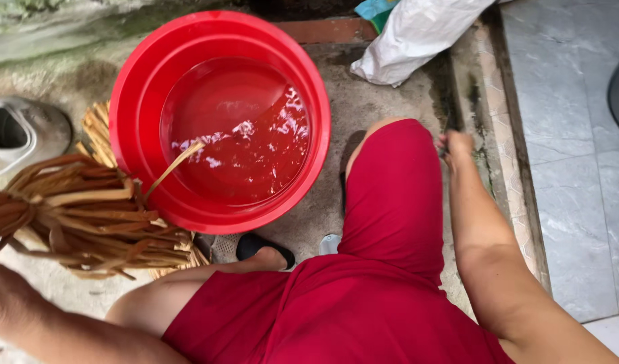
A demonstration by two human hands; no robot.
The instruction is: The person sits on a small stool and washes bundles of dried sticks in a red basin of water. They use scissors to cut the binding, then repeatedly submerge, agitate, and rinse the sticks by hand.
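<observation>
The left hand point(3, 296) sits at about eight o'clock in the view, low at the frame's edge, with a bundle point(73, 209) of brown fibre strips fanning out from it toward three o'clock. The fingers are mostly out of frame, so I cannot tell how they close, though they seem to be wrapped on the bundle's gathered end. One loose strip point(174, 168) arcs from the bundle over the rim of the red basin point(131, 87) and dips into the water. The basin stands on the concrete floor point(370, 101) at eleven o'clock from the person's knee point(390, 155), with the bundle touching its rim at eight o'clock.

The right hand point(455, 143) hangs at three o'clock, just beside the knee, fingers curled together on something thin and dark that is too small to make out. A white bag point(410, 40) lies at one o'clock. A grey shoe point(19, 135) sits at nine o'clock.
</observation>
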